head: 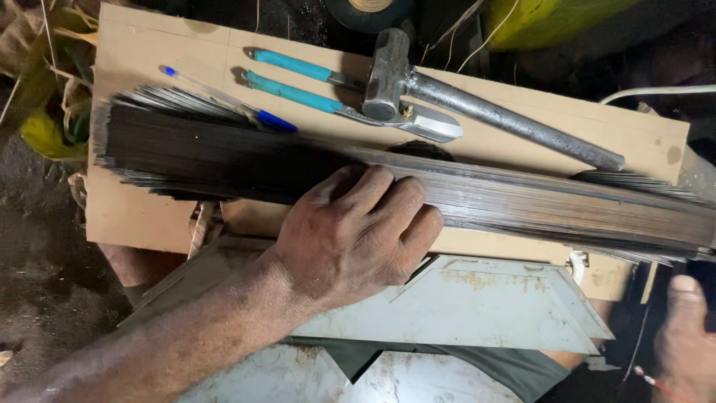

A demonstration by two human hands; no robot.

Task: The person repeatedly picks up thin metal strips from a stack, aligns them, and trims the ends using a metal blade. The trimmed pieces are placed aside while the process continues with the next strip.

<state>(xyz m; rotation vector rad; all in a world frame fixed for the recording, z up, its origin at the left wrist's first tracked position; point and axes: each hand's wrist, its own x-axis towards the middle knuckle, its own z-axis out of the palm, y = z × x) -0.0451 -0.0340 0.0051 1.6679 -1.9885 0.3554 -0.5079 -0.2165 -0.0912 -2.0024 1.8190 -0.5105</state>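
Note:
A long bundle of thin dark metal strips (224, 153) lies across a pale wooden board (149, 216), running from the left edge to the far right. My left hand (354, 231) reaches in from the lower left and is closed over the bundle's near edge around its middle, fingers curled on top. My right hand (682, 339) shows only partly in the lower right corner, thumb up, below the bundle's right end. What it holds is hidden at the frame edge.
On the board behind the bundle lie a metal-handled hammer (477, 104), blue-handled snips (328, 101) and a blue-capped pen (224, 97). Cut pale sheet-metal pieces (477, 306) sit under the board's near edge. A yellow object (544, 19) and a dark roll (369, 11) are at the top.

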